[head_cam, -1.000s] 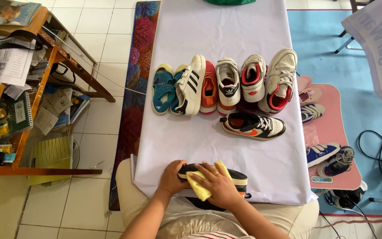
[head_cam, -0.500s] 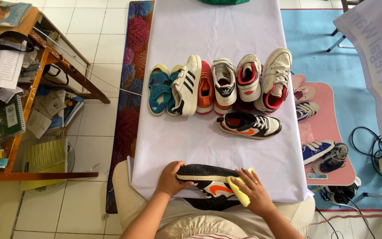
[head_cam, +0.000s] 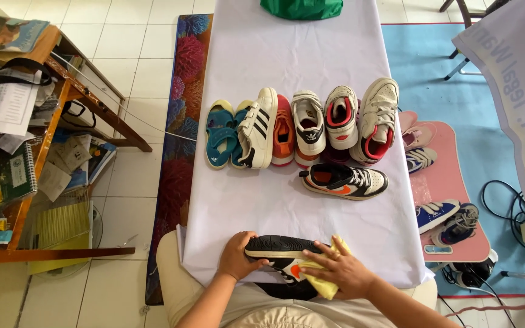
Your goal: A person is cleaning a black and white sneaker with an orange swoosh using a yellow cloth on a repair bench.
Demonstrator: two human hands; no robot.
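A black, white and orange sneaker [head_cam: 284,254] lies on its side at the near edge of the white-covered table [head_cam: 299,67]. My left hand [head_cam: 237,255] grips its heel end. My right hand [head_cam: 338,270] presses a yellow cloth [head_cam: 326,285] against the shoe's side. A matching sneaker [head_cam: 344,181] rests further up the table. Behind it stands a row of several shoes [head_cam: 302,127], from teal sandals at the left to a white and red high-top at the right.
A green bag [head_cam: 302,7] sits at the table's far end. More shoes lie on a pink mat [head_cam: 451,182] to the right. A cluttered wooden shelf [head_cam: 25,152] stands at the left, a patterned rug [head_cam: 180,121] beside the table. Cables [head_cam: 505,206] trail at right.
The shoe has been turned in my hands and my right hand with the yellow cloth has slid from its top toward the right side.
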